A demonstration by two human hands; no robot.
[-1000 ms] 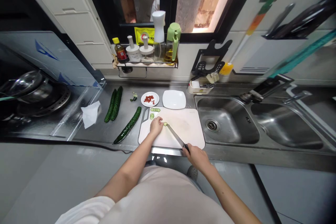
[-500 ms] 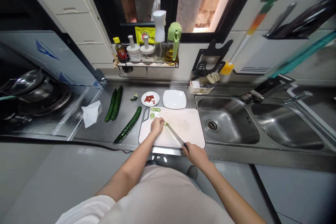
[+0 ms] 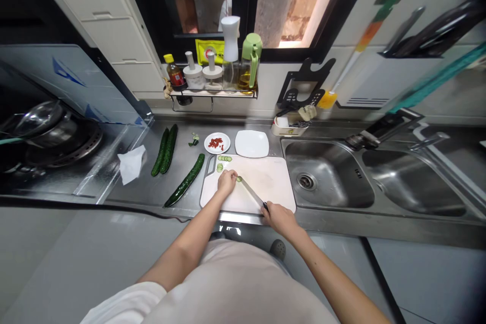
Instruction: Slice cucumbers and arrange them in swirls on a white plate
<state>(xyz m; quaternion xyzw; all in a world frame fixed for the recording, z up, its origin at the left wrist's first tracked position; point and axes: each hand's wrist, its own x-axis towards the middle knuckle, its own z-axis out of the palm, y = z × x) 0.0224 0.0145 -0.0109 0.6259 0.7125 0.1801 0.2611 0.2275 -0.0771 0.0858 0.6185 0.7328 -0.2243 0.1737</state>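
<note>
My right hand point(image 3: 280, 218) is closed on the black handle of a knife point(image 3: 252, 192), whose blade slants up and left over the white cutting board point(image 3: 266, 182). At the blade's tip lies a small green cucumber piece point(image 3: 239, 179). My left hand point(image 3: 227, 182) has its fingers pinched together right beside that piece, on the board's left half; most of what they hold is hidden. Several cucumber slices point(image 3: 225, 158) lie near the board's upper left corner. Left of the board rests a whole cucumber point(image 3: 185, 182).
Behind the board stand a plate of chopped red pieces point(image 3: 217, 143) and a white plate point(image 3: 251, 144). Two cucumbers point(image 3: 166, 151) and a paper towel point(image 3: 131, 164) lie left. A double sink point(image 3: 330, 174) is right, a condiment shelf point(image 3: 214, 92) above.
My right hand and the knife have moved slightly up and left. My left hand stays nearly in place.
</note>
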